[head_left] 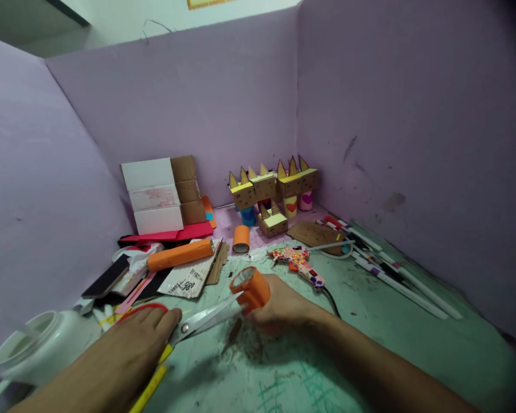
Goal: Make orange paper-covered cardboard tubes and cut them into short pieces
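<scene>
My left hand is closed round the red handles of a pair of scissors, its blades pointing right. In my right hand is a short orange tube, its open end facing up and to the left. The blade tips reach the tube's near side; whether they touch it I cannot tell. Beneath my left hand lies a yellow strip-like thing, partly hidden. Behind the held tube, a similar orange tube stands upright, and a longer orange roll lies on cardboard.
Cardboard heads with pointed ears stand on coloured tubes at the back. A flowered glue gun with a black cord lies right of centre. Markers line the right wall. A white jug stands at left, a cardboard box behind.
</scene>
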Demonstrator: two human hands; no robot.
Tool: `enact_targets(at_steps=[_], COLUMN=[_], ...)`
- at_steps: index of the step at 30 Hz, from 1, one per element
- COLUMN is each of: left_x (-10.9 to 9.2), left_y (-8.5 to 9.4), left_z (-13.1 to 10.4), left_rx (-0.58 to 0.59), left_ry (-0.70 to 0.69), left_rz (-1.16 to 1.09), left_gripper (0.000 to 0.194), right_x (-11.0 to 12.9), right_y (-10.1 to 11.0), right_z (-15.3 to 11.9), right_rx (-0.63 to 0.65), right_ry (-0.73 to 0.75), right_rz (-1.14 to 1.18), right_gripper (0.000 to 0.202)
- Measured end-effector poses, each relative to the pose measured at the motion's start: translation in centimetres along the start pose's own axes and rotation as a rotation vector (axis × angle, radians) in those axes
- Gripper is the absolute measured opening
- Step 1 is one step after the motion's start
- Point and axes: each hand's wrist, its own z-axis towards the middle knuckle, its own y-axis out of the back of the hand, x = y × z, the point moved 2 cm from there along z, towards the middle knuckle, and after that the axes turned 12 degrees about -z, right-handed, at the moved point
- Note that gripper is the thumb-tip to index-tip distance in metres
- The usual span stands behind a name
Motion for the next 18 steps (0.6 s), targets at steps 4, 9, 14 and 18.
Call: enact_targets(at_steps=[4,9,14,18], left_x=[3.1,1.4,-2.9,-3.5], left_y=[-1.3,-2.1,-2.2,-3.0], left_z=[-0.8,-0.5,1.0,1.9], left_rx=[-0.103,-0.065,0.033,-0.001], left_ry=[0.124,0.175,0.185,0.137], left_rz=[-0.070,-0.104,-0.073,0.004], left_gripper=[0.046,0.051,0.057,0.060], right_x=[-0.1,-0.1,0.1,0.3], right_y=[0.6,0.3,-0.2,-0.6], right_z=[0.2,0.2,0.1,-0.1], right_rx=[-0.157,-0.121,-0.057,-0.030], right_ry=[-0.092,-0.060,0.020,0.101], right_rz=[0.049,-0.002,0.004,0.000], right_gripper=[0.022,0.019,0.023,0.023])
